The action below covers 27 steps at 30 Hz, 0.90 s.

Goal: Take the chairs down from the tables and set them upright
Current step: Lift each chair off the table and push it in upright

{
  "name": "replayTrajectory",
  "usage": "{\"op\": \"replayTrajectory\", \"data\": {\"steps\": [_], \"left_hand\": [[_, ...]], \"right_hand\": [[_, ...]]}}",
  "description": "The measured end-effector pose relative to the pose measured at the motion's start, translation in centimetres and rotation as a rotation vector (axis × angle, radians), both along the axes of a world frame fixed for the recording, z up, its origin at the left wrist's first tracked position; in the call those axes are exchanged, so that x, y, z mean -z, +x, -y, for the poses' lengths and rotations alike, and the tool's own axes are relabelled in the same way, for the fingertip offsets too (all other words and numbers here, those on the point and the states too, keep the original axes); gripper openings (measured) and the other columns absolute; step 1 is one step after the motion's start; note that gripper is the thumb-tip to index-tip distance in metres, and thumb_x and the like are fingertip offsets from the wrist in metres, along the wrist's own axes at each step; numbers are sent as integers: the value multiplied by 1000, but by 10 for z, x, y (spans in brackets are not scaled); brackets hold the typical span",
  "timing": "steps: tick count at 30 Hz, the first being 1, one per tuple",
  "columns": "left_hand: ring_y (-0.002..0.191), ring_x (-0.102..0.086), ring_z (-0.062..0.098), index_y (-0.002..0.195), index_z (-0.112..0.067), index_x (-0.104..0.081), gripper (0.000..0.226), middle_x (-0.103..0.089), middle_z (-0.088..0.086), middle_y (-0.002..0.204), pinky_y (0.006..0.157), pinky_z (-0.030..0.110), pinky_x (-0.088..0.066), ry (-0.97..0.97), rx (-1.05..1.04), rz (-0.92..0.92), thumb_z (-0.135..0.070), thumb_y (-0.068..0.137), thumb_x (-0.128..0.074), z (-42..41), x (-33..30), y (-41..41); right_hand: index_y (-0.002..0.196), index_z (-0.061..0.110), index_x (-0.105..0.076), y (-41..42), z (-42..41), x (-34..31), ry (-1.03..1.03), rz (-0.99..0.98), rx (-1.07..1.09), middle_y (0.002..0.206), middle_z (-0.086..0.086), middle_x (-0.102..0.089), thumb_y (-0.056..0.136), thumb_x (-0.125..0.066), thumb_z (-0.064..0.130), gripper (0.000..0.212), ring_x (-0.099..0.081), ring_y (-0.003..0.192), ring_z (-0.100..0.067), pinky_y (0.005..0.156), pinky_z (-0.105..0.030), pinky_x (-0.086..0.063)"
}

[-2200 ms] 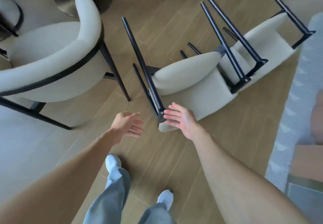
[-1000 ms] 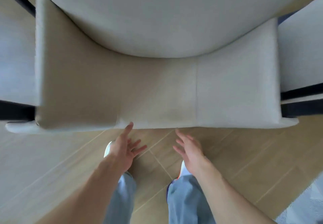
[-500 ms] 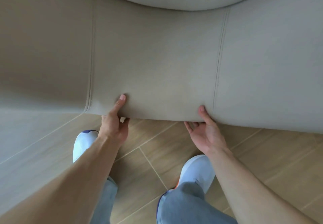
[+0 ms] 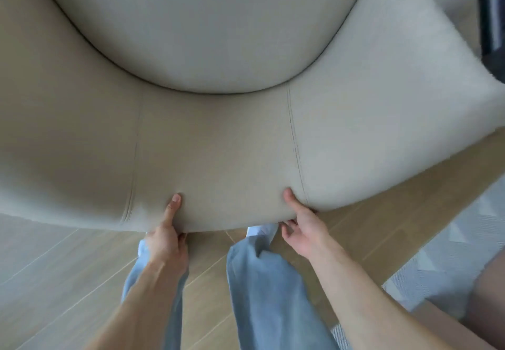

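The chair (image 4: 218, 145) fills the upper frame and is cut off at the top, left and right edges, so its legs and full outline cannot be seen. The fingers of the left hand (image 4: 166, 240) and right hand (image 4: 306, 232) curl under the backrest's lower edge, out of sight; only the thumbs show. A dark bar (image 4: 492, 16) at the top right is blurred and cropped. Both feet are mostly hidden.
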<state>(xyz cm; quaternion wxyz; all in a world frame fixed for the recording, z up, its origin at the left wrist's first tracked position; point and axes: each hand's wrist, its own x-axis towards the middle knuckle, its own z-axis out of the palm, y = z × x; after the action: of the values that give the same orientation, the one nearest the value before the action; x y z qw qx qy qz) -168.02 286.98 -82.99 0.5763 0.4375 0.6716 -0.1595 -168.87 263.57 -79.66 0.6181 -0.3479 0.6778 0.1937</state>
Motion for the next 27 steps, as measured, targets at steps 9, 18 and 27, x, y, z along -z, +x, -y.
{"op": "replayTrajectory", "data": {"steps": [9,18,27], "left_hand": [[87,-64,18,108,-16,-54,70,-63,0,101,73,34,-55,23,34,-57,-45,58,-93,48,-231,56],[82,-63,15,110,-21,-54,73,-63,-2,111,53,30,-48,75,109,4,-52,57,-91,60,-306,187],[105,-60,29,124,-20,-49,99,-59,-1,117,89,46,-57,193,-36,34,-49,42,-96,75,-331,283]], "right_hand": [[98,23,-58,73,44,-215,-115,-69,-215,85,7,-61,77,-85,44,40,-59,70,-11,35,-13,-37],[129,22,-60,205,53,-281,-219,21,-411,131,4,-63,62,-84,64,82,-61,118,-25,102,-41,-51],[130,12,-54,300,51,-299,-300,48,-350,106,-3,-53,63,-86,58,87,-57,98,-32,86,-49,-58]]}}
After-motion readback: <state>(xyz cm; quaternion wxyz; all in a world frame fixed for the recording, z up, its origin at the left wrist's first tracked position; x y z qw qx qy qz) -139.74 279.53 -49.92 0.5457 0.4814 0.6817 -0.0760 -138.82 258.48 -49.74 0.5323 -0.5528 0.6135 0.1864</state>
